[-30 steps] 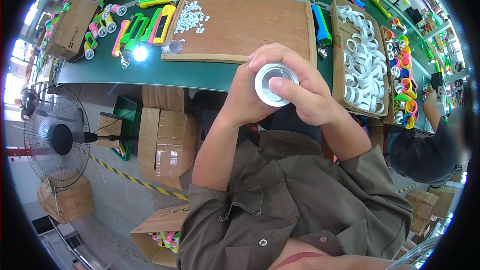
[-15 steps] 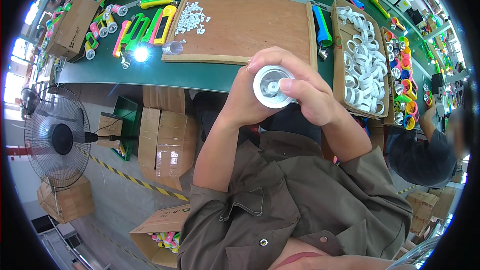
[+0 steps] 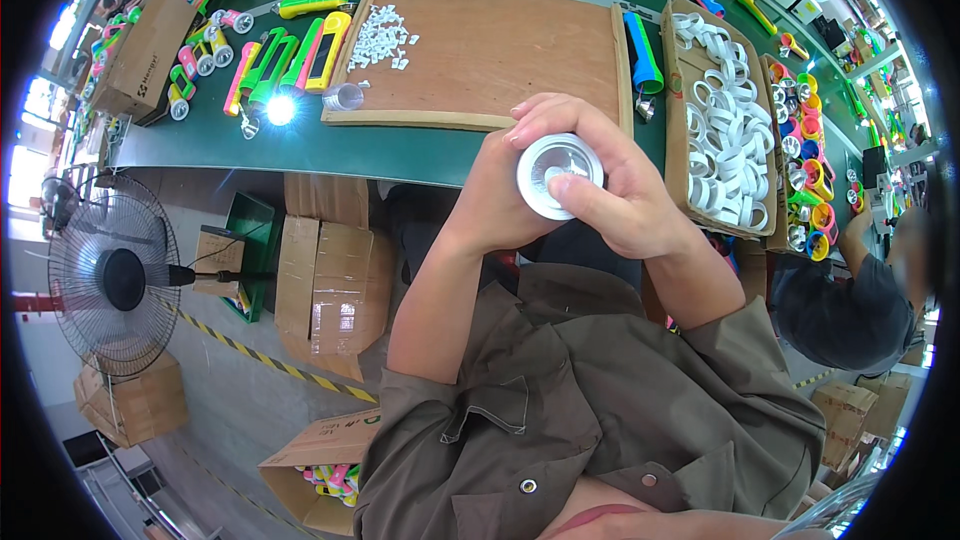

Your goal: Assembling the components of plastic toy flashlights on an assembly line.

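Between my two hands, just off the table's front edge, is a flashlight head with a white ring (image 3: pixel 526 186) and a shiny reflector, its round face turned up toward me. My left hand (image 3: pixel 490 198) is wrapped round it from the left side. From the right, my right hand (image 3: pixel 625 195) curls its fingers over the far side, and its thumb presses on the round face near the middle. The rest of the flashlight is hidden by my hands. Beyond them lies a wood-framed board (image 3: pixel 490 50) with a pile of small white pieces (image 3: pixel 380 38) at its left.
A carton of white rings (image 3: pixel 730 130) stands to the right, beside a box of colourful flashlights (image 3: pixel 815 180). Several flashlights (image 3: pixel 270 65) lie left of the board, one lit, near a clear cup (image 3: pixel 343 97). A fan (image 3: pixel 125 275) stands at left; a co-worker (image 3: pixel 845 300) sits at right.
The flashlight head has shifted slightly right in my hands, and my right thumb lies further across its face. Part of another person's hand has appeared at the upper left.
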Motion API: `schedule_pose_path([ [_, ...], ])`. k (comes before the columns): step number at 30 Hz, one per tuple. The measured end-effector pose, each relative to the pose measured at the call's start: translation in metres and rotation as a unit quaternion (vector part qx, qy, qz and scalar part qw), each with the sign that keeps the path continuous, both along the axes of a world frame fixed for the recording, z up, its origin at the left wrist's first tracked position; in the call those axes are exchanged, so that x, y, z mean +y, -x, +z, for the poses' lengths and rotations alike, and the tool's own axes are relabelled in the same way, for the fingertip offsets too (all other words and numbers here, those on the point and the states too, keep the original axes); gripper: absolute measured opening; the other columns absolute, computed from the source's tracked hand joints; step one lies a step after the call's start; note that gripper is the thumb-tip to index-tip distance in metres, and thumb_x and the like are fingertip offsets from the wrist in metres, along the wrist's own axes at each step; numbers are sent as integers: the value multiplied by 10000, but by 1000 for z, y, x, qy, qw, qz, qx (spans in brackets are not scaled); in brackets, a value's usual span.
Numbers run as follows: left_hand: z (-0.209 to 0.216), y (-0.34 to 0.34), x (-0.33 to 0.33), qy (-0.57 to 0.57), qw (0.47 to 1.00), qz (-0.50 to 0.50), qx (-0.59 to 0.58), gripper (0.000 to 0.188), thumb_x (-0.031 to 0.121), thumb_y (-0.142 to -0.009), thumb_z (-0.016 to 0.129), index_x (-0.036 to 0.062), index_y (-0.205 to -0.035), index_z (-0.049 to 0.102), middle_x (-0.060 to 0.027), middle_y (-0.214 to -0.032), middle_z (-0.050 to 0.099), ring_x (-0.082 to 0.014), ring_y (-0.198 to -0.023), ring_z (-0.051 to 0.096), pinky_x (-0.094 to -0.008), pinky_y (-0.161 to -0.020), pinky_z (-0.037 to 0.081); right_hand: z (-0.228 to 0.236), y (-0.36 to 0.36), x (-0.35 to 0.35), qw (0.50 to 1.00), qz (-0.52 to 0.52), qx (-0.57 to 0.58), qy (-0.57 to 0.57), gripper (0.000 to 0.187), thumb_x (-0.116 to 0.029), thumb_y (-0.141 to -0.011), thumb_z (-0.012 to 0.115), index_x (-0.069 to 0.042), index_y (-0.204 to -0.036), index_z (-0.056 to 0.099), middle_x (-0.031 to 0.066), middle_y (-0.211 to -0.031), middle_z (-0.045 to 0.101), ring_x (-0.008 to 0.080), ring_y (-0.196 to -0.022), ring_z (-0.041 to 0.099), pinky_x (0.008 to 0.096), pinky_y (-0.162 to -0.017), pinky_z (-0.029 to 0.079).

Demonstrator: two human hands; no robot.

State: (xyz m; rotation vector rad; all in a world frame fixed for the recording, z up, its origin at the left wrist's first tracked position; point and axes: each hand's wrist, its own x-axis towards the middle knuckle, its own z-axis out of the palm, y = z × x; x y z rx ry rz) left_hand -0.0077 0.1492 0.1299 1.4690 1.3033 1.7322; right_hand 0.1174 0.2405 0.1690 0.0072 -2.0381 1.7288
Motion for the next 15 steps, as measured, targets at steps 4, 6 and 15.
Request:
schedule_pose_path([
  [4, 7, -1, -3, 4, 1000, 2, -24, 371, 98, -700, 814, 27, -1020, 641, -104, -971, 700, -255, -916, 691, -341, -774, 533, 7, 0, -2, 1000, 8, -7, 21, 356, -203, -912, 564, -17, -1216, 571, 128, -1246, 551, 264, -1311, 426, 408, -1101, 316],
  [6, 6, 0, -3, 25, 1000, -5, -11, 370, 99, -708, 815, 26, -1025, 640, -100, -977, 698, -246, -918, 686, -343, -779, 531, 7, 0, -1, 1000, 14, 0, 15, 350, -192, -927, 549, -12, -1227, 572, 141, -1269, 537, 255, -1299, 438, 395, -1094, 324],
  [15, 6, 3, -7, 27, 1000, 1, 13, 373, 99, -714, 822, 25, -1029, 637, -102, -979, 695, -239, -917, 680, -334, -785, 527, -1, 4, -2, 999, 14, 25, 20, 338, -185, -945, 510, 6, -1216, 576, 150, -1260, 549, 248, -1256, 474, 372, -1075, 348],
])
